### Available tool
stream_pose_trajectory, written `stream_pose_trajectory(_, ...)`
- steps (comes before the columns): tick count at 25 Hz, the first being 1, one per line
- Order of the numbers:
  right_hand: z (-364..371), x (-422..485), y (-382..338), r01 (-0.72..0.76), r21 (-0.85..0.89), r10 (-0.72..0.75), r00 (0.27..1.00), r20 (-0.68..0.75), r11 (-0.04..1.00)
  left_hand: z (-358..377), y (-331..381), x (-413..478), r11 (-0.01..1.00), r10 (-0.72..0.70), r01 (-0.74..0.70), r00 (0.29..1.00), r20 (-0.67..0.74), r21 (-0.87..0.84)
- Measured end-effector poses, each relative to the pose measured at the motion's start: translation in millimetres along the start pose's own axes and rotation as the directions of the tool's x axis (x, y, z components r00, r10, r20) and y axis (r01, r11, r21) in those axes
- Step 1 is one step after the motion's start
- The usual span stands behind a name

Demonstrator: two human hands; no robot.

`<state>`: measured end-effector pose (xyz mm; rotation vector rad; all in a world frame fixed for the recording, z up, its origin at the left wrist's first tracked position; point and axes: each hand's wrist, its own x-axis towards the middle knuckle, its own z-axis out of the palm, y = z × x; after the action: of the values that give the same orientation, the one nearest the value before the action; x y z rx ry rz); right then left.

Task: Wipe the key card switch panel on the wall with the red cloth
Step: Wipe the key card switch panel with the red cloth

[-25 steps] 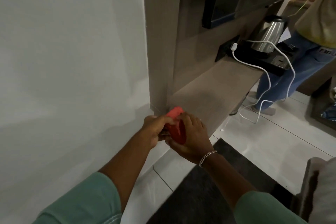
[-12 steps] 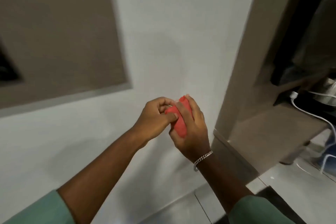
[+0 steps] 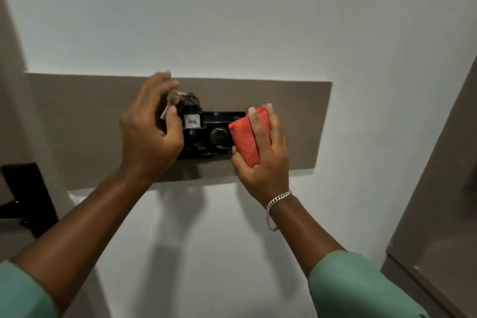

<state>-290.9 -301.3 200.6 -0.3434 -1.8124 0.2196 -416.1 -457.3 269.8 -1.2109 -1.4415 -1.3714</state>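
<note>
black switch panel (image 3: 214, 134) on brown wall board (image 3: 296, 116)

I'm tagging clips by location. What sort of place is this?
Probably a hotel room entry. A black key card switch panel sits on a brown wall board, with a key and white tag at its slot. The right hand holds a red cloth.

White tag (image 3: 192, 121) on key card switch panel (image 3: 216, 134): handwriting illegible.
</note>
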Motion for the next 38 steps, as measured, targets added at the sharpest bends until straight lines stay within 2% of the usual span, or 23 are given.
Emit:
stream_pose_trajectory(2, 23, 6, -17, -0.034, -0.020, 0.033, 0.998, -0.046, 0.999, -18, -30, -3, 0.987, 0.130, -0.132, 0.991, 0.027, 0.091)
stream_pose_trajectory(5, 49, 7, -32, -0.087, -0.068, 0.081, 0.992, -0.094, 0.994, -33, -69, 0, 0.939, 0.278, -0.303, 0.947, 0.159, 0.165)
stream_pose_trajectory(7, 62, 6, -37, -0.100, -0.066, 0.092, 0.989, -0.116, 0.993, -34, -92, 5, 0.861, 0.330, -0.402, 0.908, 0.257, 0.312)
stream_pose_trajectory(9, 68, 4, -32, -0.054, -0.081, 0.042, 0.990, -0.137, 0.995, -29, -106, 5, 0.732, 0.334, -0.458, 0.886, 0.320, 0.504)
stream_pose_trajectory(11, 71, 6, -22, -0.039, -0.113, 0.019, 0.985, -0.172, 0.993, -20, -112, 1, 0.663, 0.315, -0.458, 0.888, 0.335, 0.592)
stream_pose_trajectory(14, 82, 14, -28, -0.152, -0.065, 0.128, 0.950, -0.283, 0.986, -13, -116, 0, 0.630, 0.304, -0.446, 0.895, 0.326, 0.635)
stream_pose_trajectory(15, 84, 15, -30, -0.148, -0.068, 0.121, 0.945, -0.305, 0.987, -13, -116, -1, 0.619, 0.302, -0.443, 0.897, 0.324, 0.649)
stream_pose_trajectory(18, 78, 8, -19, 0.013, -0.153, -0.054, 0.961, -0.271, 0.988, -11, -115, 0, 0.588, 0.306, -0.447, 0.895, 0.326, 0.675)
stream_pose_trajectory(19, 76, 7, -17, 0.000, -0.141, -0.039, 0.961, -0.273, 0.990, -11, -114, 0, 0.584, 0.307, -0.447, 0.894, 0.326, 0.678)
stream_pose_trajectory(22, 81, 12, -34, -0.204, -0.003, 0.193, 0.932, -0.306, 0.979, -12, -115, 0, 0.575, 0.308, -0.448, 0.894, 0.327, 0.685)
stream_pose_trajectory(23, 82, 13, -39, -0.204, -0.026, 0.187, 0.938, -0.293, 0.979, -12, -116, 0, 0.574, 0.311, -0.448, 0.893, 0.324, 0.685)
stream_pose_trajectory(26, 72, 7, -25, -0.047, -0.135, 0.018, 0.977, -0.213, 0.990, -9, -116, 0, 0.582, 0.327, -0.448, 0.893, 0.308, 0.679)
stream_pose_trajectory(30, 78, 13, -33, -0.243, 0.019, 0.235, 0.911, -0.339, 0.970, -10, -114, 1, 0.589, 0.311, -0.413, 0.909, 0.277, 0.695)
stream_pose_trajectory(33, 84, 3, -33, -0.095, -0.095, 0.065, 0.958, -0.278, 0.991, -9, -114, -2, 0.599, 0.286, -0.376, 0.925, 0.250, 0.707)
stream_pose_trajectory(37, 84, 17, -27, -0.131, -0.096, 0.096, 0.947, -0.307, 0.987, -8, -113, -4, 0.590, 0.279, -0.379, 0.924, 0.261, 0.712)
stream_pose_trajectory(38, 83, 20, -25, -0.073, -0.152, 0.028, 0.959, -0.282, 0.986, -8, -113, -3, 0.592, 0.280, -0.384, 0.922, 0.266, 0.709)
